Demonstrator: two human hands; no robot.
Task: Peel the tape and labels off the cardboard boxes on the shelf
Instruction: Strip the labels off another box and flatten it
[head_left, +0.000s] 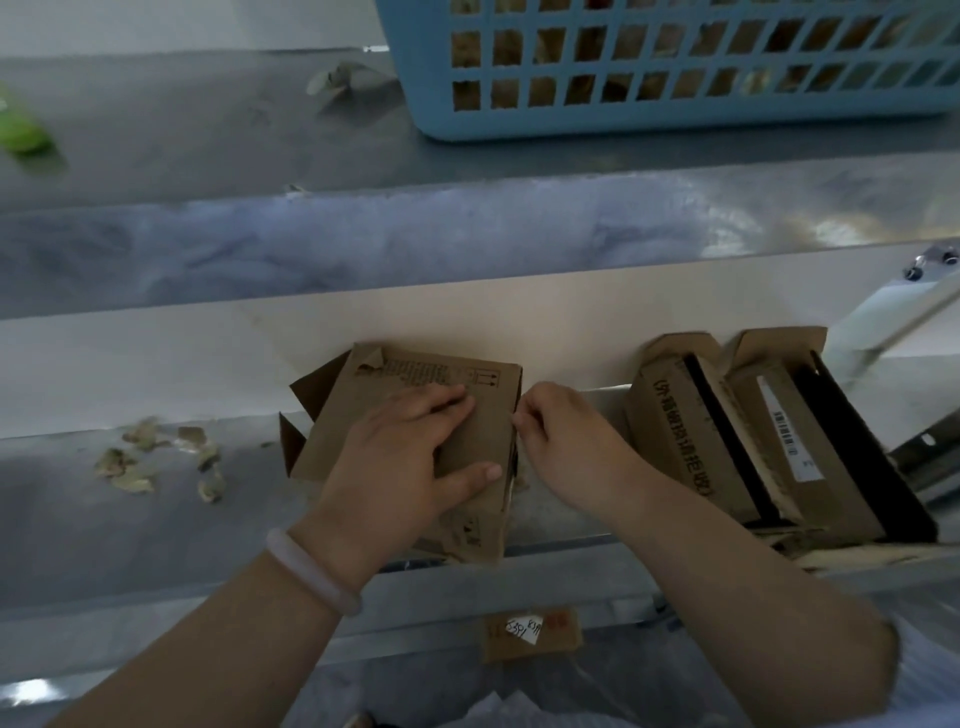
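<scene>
The box (493, 431) we were working on lay flattened at the centre of the frame, on the lower shelf (78, 519), with its near end hanging over the shelf's front edge. Our left hand (405, 457) pressed it down, fingers (441, 402) straight and flat on the card. Our right hand (566, 447) sat at the box's right edge, fingers (527, 423) curled tight in a pinch there. Whether they had tape or only card we could not tell.

We judged tearing to be the main risk: a sharp pull could lift the paper skin off the card or snap the strip short. If the left hand eased off, the box could slide off the shelf edge.

Torn scraps (130, 467) lay at the left. Two more boxes (675, 441) stood at the right, one bearing a barcode label (789, 441). A blue basket (675, 67) sat at the upper right.
</scene>
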